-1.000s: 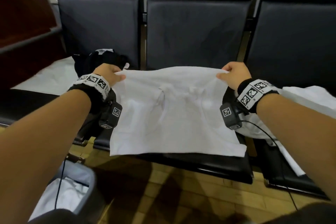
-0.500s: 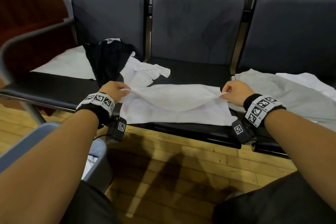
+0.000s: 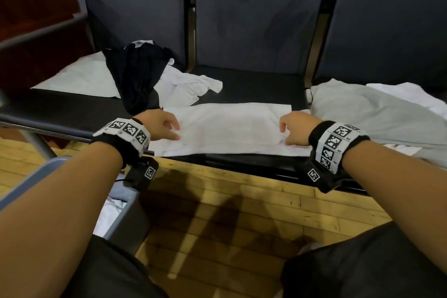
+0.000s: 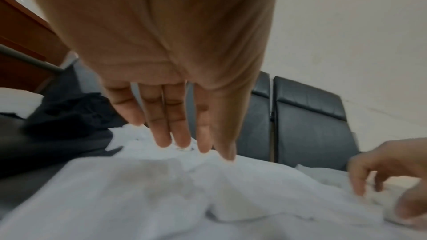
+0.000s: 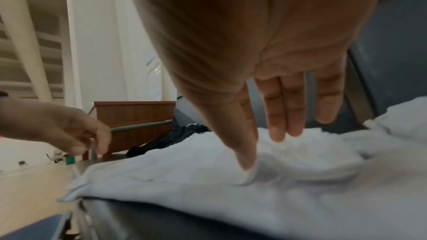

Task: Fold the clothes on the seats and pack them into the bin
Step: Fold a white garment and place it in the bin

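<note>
On the middle seat [image 3: 254,84], head view: the white garment [image 3: 225,126] lies folded into a band, long axis running left to right, near the seat's front edge. The left hand [image 3: 158,123] sits at its left end, the right hand [image 3: 296,128] at its right end, 1 per end, equally near; the bin [image 3: 125,220] waits low on the left.

Left wrist view: fingers [image 4: 182,127] straight and relaxed, holding nothing, tips just above the cloth, which spreads ahead and rightward.

Right wrist view: fingers [image 5: 286,109] straight too, thumb touching the cloth's edge, no grasp; the garment stretches leftward from it.
</note>
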Available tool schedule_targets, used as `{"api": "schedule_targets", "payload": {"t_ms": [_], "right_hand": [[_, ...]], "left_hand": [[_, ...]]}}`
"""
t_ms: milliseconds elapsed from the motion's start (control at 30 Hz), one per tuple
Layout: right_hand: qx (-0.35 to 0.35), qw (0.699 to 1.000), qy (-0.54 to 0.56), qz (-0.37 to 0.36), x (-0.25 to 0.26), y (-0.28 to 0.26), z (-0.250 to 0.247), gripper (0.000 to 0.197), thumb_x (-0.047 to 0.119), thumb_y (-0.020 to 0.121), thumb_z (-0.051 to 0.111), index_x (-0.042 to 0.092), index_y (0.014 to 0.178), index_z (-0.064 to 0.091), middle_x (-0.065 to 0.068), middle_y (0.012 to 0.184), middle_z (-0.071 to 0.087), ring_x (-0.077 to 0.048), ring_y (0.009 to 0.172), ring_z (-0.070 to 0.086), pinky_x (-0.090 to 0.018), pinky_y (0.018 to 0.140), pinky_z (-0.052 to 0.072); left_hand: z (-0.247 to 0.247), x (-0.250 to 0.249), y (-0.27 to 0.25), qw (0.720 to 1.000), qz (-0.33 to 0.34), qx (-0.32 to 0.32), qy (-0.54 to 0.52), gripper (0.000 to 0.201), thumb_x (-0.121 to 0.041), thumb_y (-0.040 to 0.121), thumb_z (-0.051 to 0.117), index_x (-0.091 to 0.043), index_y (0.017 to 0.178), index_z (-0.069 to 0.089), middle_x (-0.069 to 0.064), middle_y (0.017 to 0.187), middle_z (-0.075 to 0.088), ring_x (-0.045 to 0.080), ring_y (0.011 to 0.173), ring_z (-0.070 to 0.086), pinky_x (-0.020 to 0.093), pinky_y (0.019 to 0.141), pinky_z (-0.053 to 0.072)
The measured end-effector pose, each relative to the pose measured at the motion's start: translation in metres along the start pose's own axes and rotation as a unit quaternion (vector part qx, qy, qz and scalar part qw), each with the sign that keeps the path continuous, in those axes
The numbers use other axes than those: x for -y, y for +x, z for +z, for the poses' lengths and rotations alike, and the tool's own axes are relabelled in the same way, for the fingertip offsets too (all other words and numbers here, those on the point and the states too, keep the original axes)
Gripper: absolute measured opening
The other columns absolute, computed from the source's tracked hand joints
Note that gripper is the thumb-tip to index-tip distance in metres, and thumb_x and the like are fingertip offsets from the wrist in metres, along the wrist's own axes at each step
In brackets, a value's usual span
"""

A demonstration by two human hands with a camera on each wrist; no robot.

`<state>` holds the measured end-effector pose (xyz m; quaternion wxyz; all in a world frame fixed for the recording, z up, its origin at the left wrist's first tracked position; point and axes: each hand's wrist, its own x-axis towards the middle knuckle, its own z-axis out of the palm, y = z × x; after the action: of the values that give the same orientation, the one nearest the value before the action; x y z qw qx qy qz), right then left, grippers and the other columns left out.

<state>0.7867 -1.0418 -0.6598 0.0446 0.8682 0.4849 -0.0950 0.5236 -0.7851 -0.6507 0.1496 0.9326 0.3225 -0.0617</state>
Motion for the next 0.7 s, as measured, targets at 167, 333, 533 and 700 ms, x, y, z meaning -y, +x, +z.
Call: {"api": "schedule_targets", "payload": {"t_ms": [167, 333, 533, 700], "right_hand": [[-0.032, 0.997, 0.04, -0.064, 0.027, 0.011, 0.016, 0.027, 0.022, 0.089, 0.061, 0.018, 0.116, 0.06, -0.005, 0.119, 0.055, -0.022, 0.106, 0.055, -0.032, 0.092, 0.047], [-0.02, 0.998, 0.008, -0.064, 0.031, 0.016, 0.026, 0.027, 0.017, 0.092, 0.055, 0.013, 0.118, 0.059, -0.008, 0.12, 0.056, -0.025, 0.108, 0.055, -0.032, 0.092, 0.045], [-0.038, 0.999, -0.018, -0.034, 0.029, 0.018, 0.027, 0.023, 0.012, 0.093, 0.046, 0.011, 0.11, 0.061, -0.008, 0.113, 0.058, -0.024, 0.098, 0.055, -0.034, 0.083, 0.047], [-0.071, 0.997, 0.028, -0.003, 0.026, 0.021, 0.022, 0.019, 0.012, 0.095, 0.042, 0.016, 0.101, 0.059, -0.008, 0.102, 0.062, -0.025, 0.087, 0.059, -0.034, 0.075, 0.05]], "left_hand": [[0.021, -0.034, 0.013, 0.997, 0.067, -0.014, 0.04, 0.029, -0.035, 0.087, 0.066, -0.02, 0.111, 0.064, -0.001, 0.106, 0.061, 0.018, 0.102, 0.058, 0.032, 0.094, 0.046], [0.04, -0.041, 0.026, 0.993, 0.068, 0.018, 0.096, 0.03, -0.033, 0.089, 0.063, -0.016, 0.114, 0.062, 0.006, 0.114, 0.057, 0.024, 0.107, 0.056, 0.032, 0.093, 0.043], [0.039, -0.043, 0.031, 0.99, 0.086, 0.042, 0.108, 0.033, -0.022, 0.085, 0.065, -0.014, 0.117, 0.061, 0.008, 0.119, 0.055, 0.024, 0.106, 0.057, 0.034, 0.095, 0.046], [0.038, -0.05, 0.03, 0.985, 0.084, 0.032, 0.15, 0.032, -0.019, 0.092, 0.056, -0.014, 0.124, 0.057, 0.007, 0.126, 0.054, 0.024, 0.115, 0.053, 0.032, 0.097, 0.043]]}}
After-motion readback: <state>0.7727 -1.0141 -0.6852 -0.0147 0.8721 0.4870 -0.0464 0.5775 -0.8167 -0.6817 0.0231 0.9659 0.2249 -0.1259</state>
